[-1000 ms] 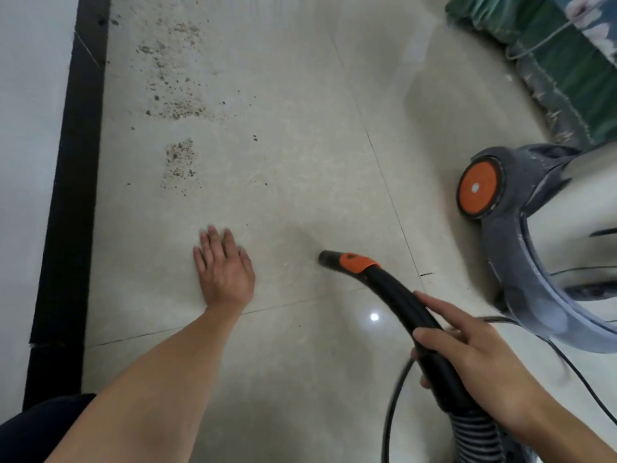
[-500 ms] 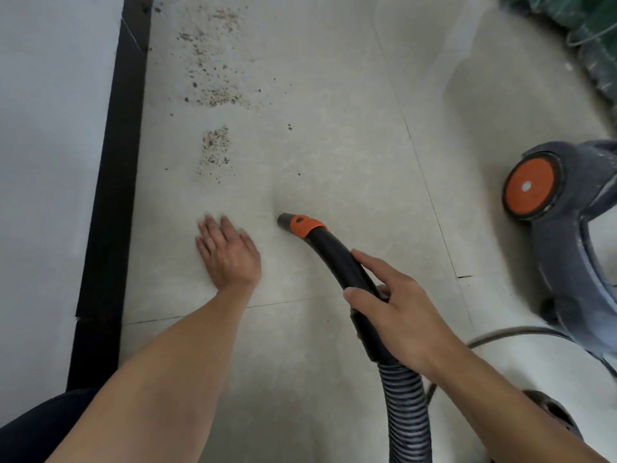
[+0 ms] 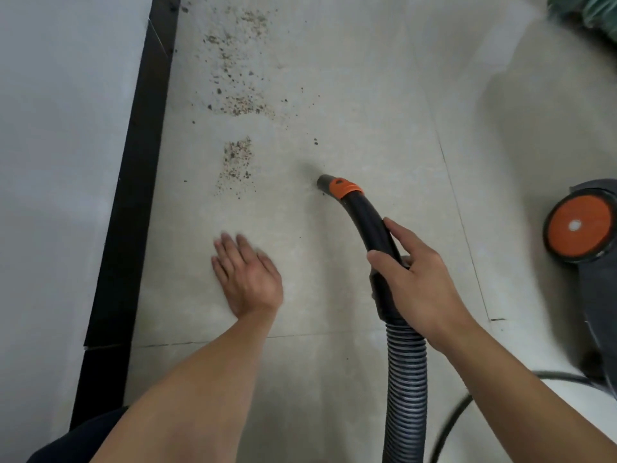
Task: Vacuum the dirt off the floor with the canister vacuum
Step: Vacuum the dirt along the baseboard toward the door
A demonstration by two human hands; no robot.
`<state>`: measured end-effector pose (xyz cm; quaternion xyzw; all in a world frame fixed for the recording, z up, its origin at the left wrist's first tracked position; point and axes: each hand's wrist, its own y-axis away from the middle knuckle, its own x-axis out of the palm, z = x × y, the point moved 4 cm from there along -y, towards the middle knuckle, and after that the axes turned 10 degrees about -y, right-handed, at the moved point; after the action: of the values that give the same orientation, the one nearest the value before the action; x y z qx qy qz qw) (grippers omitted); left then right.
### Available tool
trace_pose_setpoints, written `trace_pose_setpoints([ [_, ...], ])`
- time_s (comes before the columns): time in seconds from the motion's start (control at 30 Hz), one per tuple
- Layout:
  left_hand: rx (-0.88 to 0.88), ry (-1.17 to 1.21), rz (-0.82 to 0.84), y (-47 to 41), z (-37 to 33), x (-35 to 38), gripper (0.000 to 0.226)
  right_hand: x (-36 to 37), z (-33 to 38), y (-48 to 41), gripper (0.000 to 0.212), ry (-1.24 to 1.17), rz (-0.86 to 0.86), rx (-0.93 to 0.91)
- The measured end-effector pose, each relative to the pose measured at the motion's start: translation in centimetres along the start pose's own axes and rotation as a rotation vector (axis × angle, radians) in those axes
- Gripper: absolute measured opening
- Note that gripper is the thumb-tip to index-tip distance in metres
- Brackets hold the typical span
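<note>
1. Dirt [image 3: 236, 163] lies scattered on the floor [image 3: 350, 78], near the black skirting [image 3: 133, 195].
2. The nozzle [image 3: 326, 182] points down just right of the nearest patch.
3. The right hand [image 3: 422, 285] wraps round the hose handle [image 3: 367, 222].
4. The left hand [image 3: 247, 279] rests flat, fingers straight.
5. The canister vacuum [image 3: 587, 235] stands far right.

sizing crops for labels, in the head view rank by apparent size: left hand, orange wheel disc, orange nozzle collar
1-2. left hand and orange wheel disc: look about alike, hand blurred, so unranked
3. orange nozzle collar, clearly smallest
</note>
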<state>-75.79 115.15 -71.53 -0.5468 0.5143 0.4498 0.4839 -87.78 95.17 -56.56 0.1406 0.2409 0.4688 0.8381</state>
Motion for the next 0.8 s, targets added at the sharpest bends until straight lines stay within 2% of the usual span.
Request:
trace_pose_setpoints([
  [0.4, 0.002, -0.071, 0.118, 0.0, -0.4, -0.1, 0.058, 2.7, 4.6, -10.4, 0.059, -0.027, -0.027, -0.049],
  [0.8, 0.013, -0.112, 0.178, -0.1, -0.4, -0.2, 0.059, 9.4, 12.5, -17.7, 0.058, -0.060, 0.236, -0.026],
])
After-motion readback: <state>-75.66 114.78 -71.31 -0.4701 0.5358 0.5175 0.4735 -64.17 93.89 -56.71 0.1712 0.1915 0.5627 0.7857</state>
